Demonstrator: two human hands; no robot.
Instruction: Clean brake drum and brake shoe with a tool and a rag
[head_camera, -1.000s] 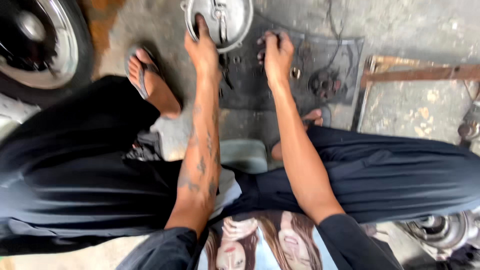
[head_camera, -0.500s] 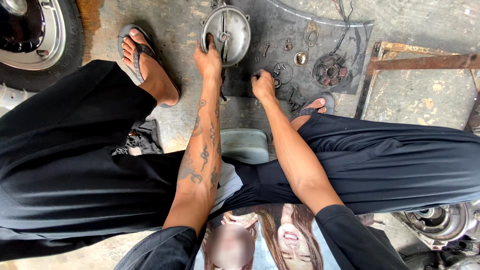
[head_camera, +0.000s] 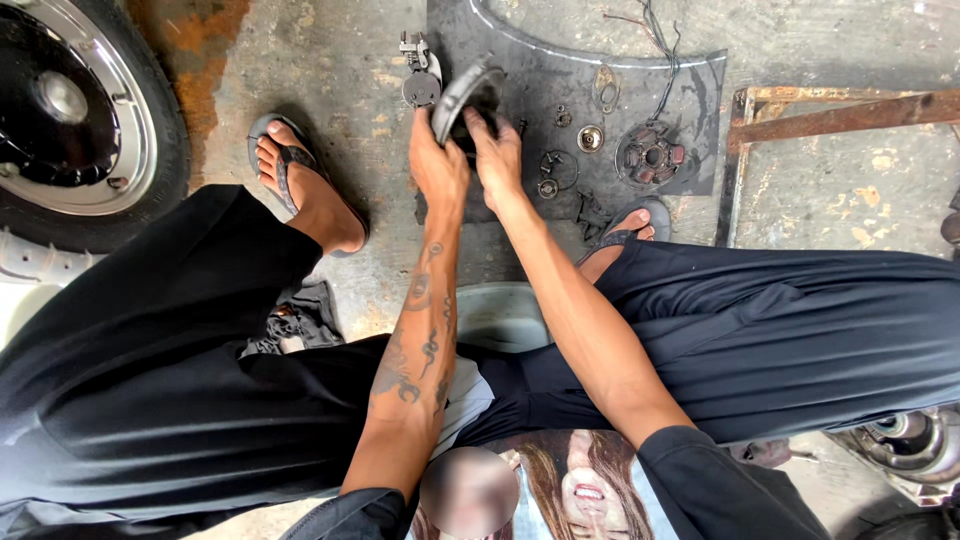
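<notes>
Two hands are meeting on a round metal cover (head_camera: 462, 95), tipped up on edge over the left part of a dark rubber mat (head_camera: 570, 60). Left hand (head_camera: 437, 165) is clasping its lower rim — fingers curled shut around the edge. Right hand (head_camera: 497, 155) is gripping the cover's inner side, just beside the left. Small parts are lying on the mat: a round washer (head_camera: 590, 138) and a coiled stator (head_camera: 650, 157) further right. A wheel (head_camera: 75, 115) is sitting at far left — well apart.
</notes>
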